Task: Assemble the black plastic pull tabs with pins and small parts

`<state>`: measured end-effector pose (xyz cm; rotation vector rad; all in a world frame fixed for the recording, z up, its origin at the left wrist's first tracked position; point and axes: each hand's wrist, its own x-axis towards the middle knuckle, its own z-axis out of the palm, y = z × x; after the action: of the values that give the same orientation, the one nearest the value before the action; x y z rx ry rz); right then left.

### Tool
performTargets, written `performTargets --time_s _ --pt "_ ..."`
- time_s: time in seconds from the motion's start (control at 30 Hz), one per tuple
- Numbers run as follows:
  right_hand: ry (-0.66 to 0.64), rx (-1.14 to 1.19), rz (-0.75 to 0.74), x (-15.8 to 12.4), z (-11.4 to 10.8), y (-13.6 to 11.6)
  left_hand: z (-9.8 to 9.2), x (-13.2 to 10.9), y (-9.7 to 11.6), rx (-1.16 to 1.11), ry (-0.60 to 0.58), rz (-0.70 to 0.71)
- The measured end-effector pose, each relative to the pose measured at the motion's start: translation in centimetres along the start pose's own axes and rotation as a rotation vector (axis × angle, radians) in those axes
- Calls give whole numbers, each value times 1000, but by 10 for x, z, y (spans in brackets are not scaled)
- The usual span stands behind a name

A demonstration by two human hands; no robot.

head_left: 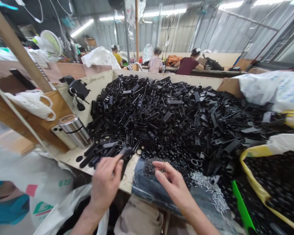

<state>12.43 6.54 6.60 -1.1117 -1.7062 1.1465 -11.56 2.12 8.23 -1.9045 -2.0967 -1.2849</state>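
My left hand [107, 179] is closed round a long black plastic part [126, 150] at the near edge of the table. The part's far end points at a heap of similar black plastic parts [147, 104]. Over a dark mat [149, 192], my right hand [171, 179] hovers with curved fingers, thumb and forefinger apart. Nothing shows between them. Beside its fingertips lies a pile of tiny dark pieces [150, 167]. Silver pins or screws [214, 191] are scattered to the right of it.
A steel flask [74, 130] stands at the left, under keys [78, 101] hanging on the side board. To the right is a yellow-edged sack [254, 189] of round black pieces, beside a green strip [242, 205]. Several people sit at benches behind.
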Motion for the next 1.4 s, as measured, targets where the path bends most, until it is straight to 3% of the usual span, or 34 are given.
performTargets --time_s 0.07,0.13,0.3,0.47,0.6,0.7,0.77,0.87,0.93,1.03,1.1,1.17,1.2,1.3,1.4 --pt "8 -262 -93 28 -3 -2 3 16 -23 252 131 86" --pt "46 -409 -130 59 -7 -2 10 24 -36 404 165 126" --pt "94 -637 -117 115 -14 1 26 19 -40 477 170 112" --pt "54 -750 -138 132 -19 2 28 14 -40 477 197 91" --pt "132 -746 -201 122 -35 -3 18 9 -21 218 255 59" --pt "206 -751 -260 85 -48 -10 21 -4 17 -284 110 -195" --pt "184 -779 -359 48 -51 -16 32 -15 46 -752 -116 -588" --pt "8 -880 -720 -8 -43 -23 52 -27 79 -1265 -421 -1108" --pt "-102 -892 -780 -32 -41 -25 62 -29 88 -1400 -517 -1258" --pt "-150 -752 -628 -38 -57 -19 68 -28 87 -1413 -550 -1256" --pt "-28 -715 -408 -25 -82 -10 66 -28 84 -1390 -603 -1215" --pt "163 -864 -126 -7 -109 3 62 -29 83 -1365 -692 -1159" --pt "184 -896 -65 2 -120 10 60 -30 84 -1351 -741 -1132" --pt "185 -934 11 22 -140 28 55 -33 89 -1315 -798 -1077" --pt "176 -916 28 24 -145 32 52 -34 92 -1318 -806 -1101"
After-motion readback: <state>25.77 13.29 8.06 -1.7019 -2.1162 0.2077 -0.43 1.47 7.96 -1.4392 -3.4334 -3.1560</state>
